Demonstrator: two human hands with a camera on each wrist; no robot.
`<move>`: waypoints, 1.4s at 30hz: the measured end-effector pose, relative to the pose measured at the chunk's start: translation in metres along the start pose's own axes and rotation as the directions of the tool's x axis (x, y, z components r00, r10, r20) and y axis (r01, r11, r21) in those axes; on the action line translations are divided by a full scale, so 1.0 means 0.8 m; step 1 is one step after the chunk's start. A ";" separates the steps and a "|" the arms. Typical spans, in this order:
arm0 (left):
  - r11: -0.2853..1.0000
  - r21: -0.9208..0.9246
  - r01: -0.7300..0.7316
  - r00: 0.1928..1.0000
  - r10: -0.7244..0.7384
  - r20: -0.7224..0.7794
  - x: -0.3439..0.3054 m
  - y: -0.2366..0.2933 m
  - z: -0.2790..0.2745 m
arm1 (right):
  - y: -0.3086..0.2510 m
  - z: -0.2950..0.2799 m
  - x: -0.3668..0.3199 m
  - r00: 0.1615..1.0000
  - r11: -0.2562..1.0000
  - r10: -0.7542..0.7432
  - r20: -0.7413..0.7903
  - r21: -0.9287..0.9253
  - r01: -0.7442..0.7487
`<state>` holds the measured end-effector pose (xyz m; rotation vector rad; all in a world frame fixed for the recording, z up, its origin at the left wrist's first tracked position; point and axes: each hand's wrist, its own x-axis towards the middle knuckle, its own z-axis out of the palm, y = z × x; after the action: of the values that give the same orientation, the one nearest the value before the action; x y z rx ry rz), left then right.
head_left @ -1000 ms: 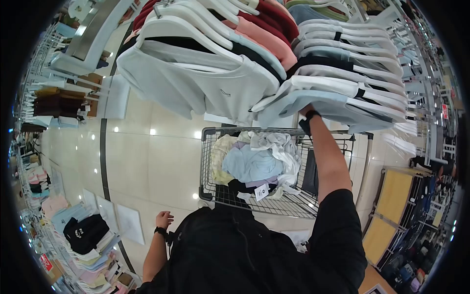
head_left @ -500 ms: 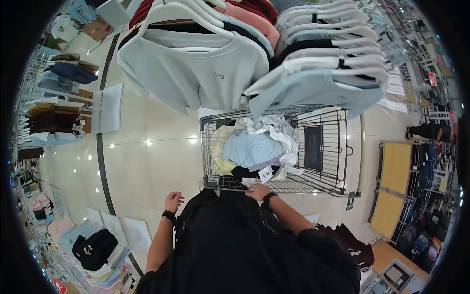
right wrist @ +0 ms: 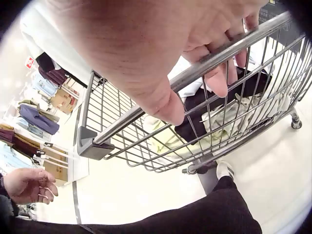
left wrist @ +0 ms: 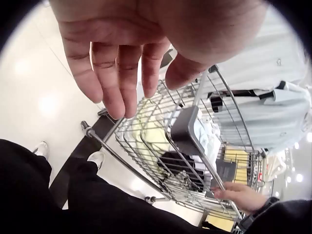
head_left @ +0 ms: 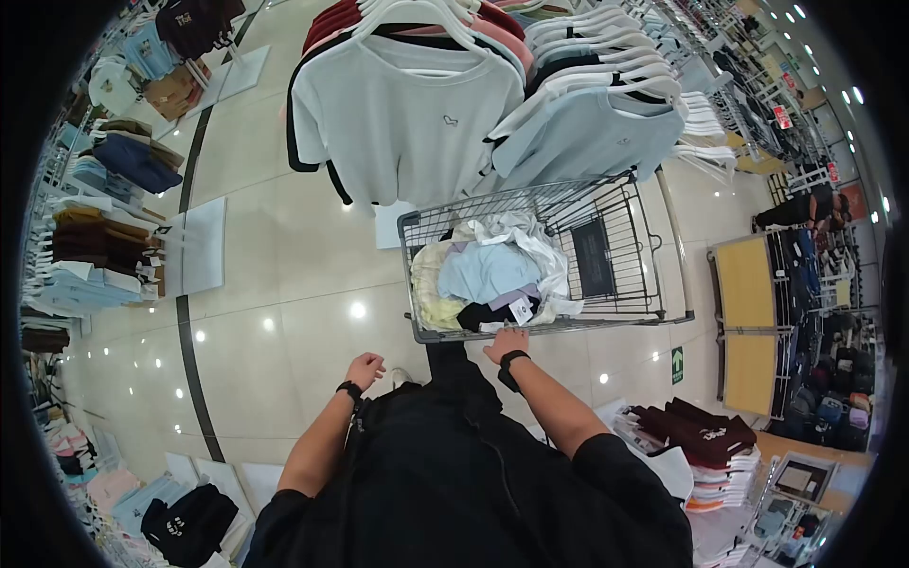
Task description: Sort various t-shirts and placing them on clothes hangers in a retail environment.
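Note:
My right hand (head_left: 507, 346) grips the near rim of a metal shopping cart (right wrist: 263, 29); in the right wrist view the thumb lies on one side of the rail and the fingers curl over the other. Inside the cart is a heap of clothes (head_left: 483, 270) in light blue, white, pale yellow, purple and black, with a white paper tag (head_left: 520, 310) on top. My left hand (head_left: 365, 368) hangs beside the body, left of the cart, its fingers loose and holding nothing. In the left wrist view its palm and fingers (left wrist: 105, 73) appear above the cart's corner.
Beyond the cart hang a pale grey shirt (head_left: 407, 114) and light blue tops (head_left: 587, 137) on white hangers. Clothing racks (head_left: 104, 246) line the left side. A wooden-panelled stand (head_left: 748, 322) and folded dark shirts (head_left: 696, 431) are at the right. A person (head_left: 814, 208) stands far right.
My right hand has come back from among the hanging tops to the cart's near rim, which it now grips. The hanging shirts appear farther off. The left hand still hangs loose.

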<state>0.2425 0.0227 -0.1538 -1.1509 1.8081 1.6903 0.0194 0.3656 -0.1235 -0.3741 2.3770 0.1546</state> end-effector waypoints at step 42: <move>0.979 -0.192 -0.073 0.857 -0.036 -0.513 0.015 -0.014 0.206 | 0.418 0.039 -0.154 0.990 0.518 -0.122 -0.077 0.845 0.130</move>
<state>0.2055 0.1772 -0.2000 -1.8262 1.9721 1.7219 0.0221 0.7180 -0.0609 -0.0503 2.0975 -1.0741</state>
